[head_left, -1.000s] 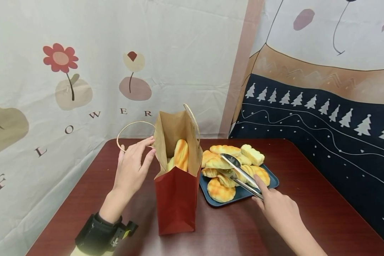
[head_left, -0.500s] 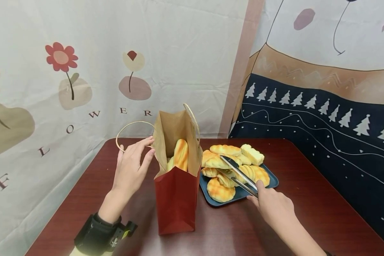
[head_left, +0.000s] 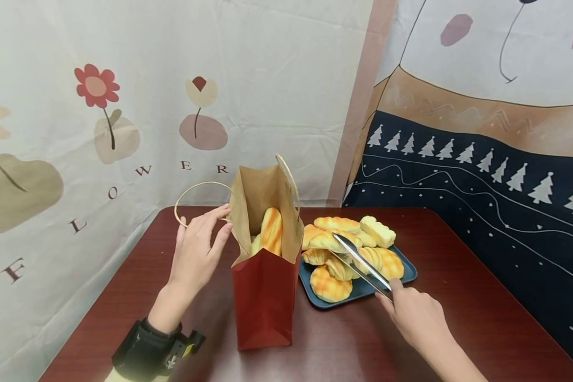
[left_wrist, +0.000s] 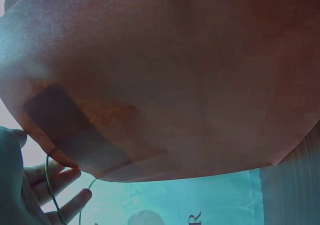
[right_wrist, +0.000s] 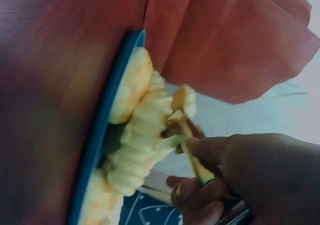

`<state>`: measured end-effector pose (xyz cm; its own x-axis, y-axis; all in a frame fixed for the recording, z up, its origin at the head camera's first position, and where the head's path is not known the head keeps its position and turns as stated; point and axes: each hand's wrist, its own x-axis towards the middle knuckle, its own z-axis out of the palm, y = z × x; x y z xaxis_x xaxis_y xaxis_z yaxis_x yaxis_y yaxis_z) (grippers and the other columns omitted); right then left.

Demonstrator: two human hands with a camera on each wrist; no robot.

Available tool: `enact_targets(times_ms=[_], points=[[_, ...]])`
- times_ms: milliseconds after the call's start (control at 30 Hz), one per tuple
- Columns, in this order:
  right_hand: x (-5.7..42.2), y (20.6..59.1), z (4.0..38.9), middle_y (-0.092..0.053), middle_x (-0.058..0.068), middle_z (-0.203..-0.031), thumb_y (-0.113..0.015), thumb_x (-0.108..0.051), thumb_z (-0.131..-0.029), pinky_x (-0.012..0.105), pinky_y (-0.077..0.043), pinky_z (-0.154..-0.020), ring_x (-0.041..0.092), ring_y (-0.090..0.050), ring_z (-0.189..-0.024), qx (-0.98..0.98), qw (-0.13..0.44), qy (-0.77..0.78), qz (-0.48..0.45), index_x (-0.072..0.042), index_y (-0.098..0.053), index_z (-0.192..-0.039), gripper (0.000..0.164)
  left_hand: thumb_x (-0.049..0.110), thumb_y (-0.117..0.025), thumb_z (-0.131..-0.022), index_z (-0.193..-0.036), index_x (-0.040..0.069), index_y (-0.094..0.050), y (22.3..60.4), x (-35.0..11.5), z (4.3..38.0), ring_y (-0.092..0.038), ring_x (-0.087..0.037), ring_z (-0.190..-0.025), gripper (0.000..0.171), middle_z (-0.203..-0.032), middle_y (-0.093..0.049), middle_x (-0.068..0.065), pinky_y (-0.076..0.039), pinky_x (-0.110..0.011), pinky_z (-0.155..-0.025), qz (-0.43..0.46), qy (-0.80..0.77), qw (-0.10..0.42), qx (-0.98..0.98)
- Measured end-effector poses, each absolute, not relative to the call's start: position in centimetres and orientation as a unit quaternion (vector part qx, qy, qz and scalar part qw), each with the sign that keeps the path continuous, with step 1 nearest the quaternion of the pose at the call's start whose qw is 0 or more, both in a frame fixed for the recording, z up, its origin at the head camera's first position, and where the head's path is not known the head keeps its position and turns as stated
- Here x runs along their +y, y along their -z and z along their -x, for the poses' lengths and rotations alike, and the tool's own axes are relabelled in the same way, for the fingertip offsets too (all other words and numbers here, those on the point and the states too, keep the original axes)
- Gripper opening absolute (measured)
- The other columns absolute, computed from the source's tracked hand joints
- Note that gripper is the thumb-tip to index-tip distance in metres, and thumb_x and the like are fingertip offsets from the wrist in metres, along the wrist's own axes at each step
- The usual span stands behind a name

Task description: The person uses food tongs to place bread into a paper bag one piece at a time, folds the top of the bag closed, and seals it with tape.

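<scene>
A red paper bag (head_left: 263, 302) stands upright with its brown mouth spread; a long bread roll (head_left: 271, 232) sticks up inside. My left hand (head_left: 198, 246) touches the bag's left rim, fingers fairly straight, and the thin cord handle (left_wrist: 49, 185) runs past them in the left wrist view. My right hand (head_left: 416, 313) grips metal tongs (head_left: 367, 265) over a blue tray (head_left: 323, 304). The tong ends lie one above and one below a pale bread (head_left: 327, 243) on the heap. Around it lie a round bun (head_left: 330, 285), a ridged croissant (head_left: 370, 257) and more breads.
The bag stands directly left of the tray on a dark red wooden table (head_left: 334, 350). Its second handle (head_left: 288, 178) rises on the right side. Behind the table hang a pale flower-print cloth (head_left: 277, 79) and a dark tree-print cloth (head_left: 458, 196).
My right hand has shifted slightly left and then back right, while the tong ends have drawn closer around the pale bread. My left hand and the bag hold still.
</scene>
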<state>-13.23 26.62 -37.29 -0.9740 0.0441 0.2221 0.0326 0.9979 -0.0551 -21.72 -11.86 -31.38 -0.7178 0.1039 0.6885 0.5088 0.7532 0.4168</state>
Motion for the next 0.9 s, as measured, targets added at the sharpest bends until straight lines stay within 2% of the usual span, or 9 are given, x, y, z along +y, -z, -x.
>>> enact_targets(times_ms=[167,367,600,900], points=[[27.5,38.2,13.3,-0.042,0.002,-0.050,-0.061,-0.043,-0.089,0.031,-0.028,-0.039,0.018,-0.039,-0.042,-0.989,0.142,-0.047,0.020,-0.010,-0.052,-0.077,0.036,0.037,-0.051,-0.097,-0.129,0.019,-0.058,31.4,-11.8,21.7,-0.051,-0.021,-0.125,0.037,-0.137,-0.057,0.005,-0.016,-0.065,-0.109,0.175,0.303,0.335,-0.875],[28.1,38.6,13.1,-0.045,-0.002,-0.050,-0.054,-0.051,-0.091,0.030,-0.028,-0.040,0.016,-0.039,-0.043,-0.986,0.149,-0.064,0.028,-0.013,-0.056,-0.076,0.040,0.034,-0.053,-0.096,-0.128,0.019,-0.058,31.4,-11.8,21.7,-0.051,-0.021,-0.125,0.036,-0.136,-0.057,0.004,-0.016,-0.065,-0.109,0.175,0.302,0.337,-0.875],[28.5,38.8,13.0,-0.039,-0.004,-0.047,-0.044,-0.057,-0.094,0.030,-0.026,-0.040,0.015,-0.036,-0.043,-0.983,0.162,-0.074,0.034,-0.017,-0.053,-0.074,0.046,0.033,-0.054,-0.096,-0.128,0.019,-0.058,31.3,-11.9,21.7,-0.051,-0.022,-0.125,0.036,-0.136,-0.058,0.004,-0.017,-0.065,-0.108,0.174,0.301,0.338,-0.874],[28.1,38.6,12.7,-0.033,-0.002,-0.049,-0.046,-0.053,-0.095,0.029,-0.024,-0.042,0.015,-0.034,-0.044,-0.974,0.194,-0.111,0.026,-0.018,-0.044,-0.068,0.044,0.039,-0.049,-0.097,-0.129,0.020,-0.058,31.5,-11.9,21.7,-0.050,-0.021,-0.125,0.038,-0.136,-0.057,0.005,-0.016,-0.065,-0.109,0.173,0.300,0.333,-0.877]])
